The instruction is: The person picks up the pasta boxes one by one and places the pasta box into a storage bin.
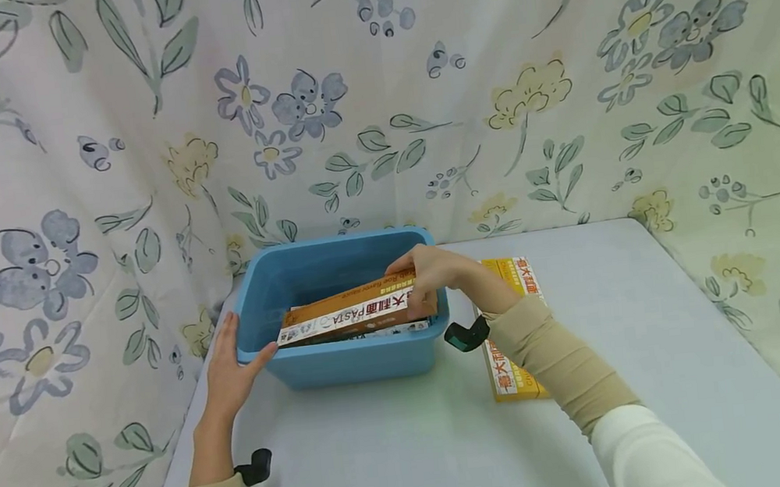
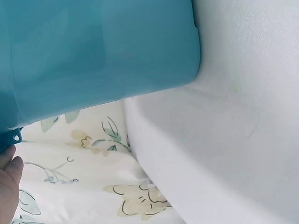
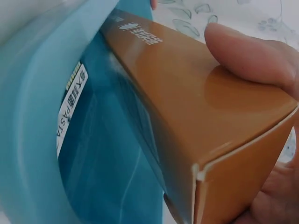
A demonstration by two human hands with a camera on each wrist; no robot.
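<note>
My right hand [image 1: 433, 271] grips a brown pasta box [image 1: 354, 310] by its right end, thumb on one face in the right wrist view. The box lies at a slant in the mouth of a blue plastic bin [image 1: 355, 363], its left end low by the front rim. At the bin's left side is my left hand [image 1: 229, 373], fingers straight along the rim and thumb spread toward the front edge. Its fingertips [image 2: 15, 165] show right at the rim's corner in the left wrist view. Another box with a white PASTA label [image 3: 72, 105] sits inside the bin.
A yellow pasta box [image 1: 517, 388] lies on the white table [image 1: 355, 466] right of the bin, partly hidden by my right forearm. Behind the table hangs a floral curtain [image 1: 385, 189], which also runs along the left and right sides.
</note>
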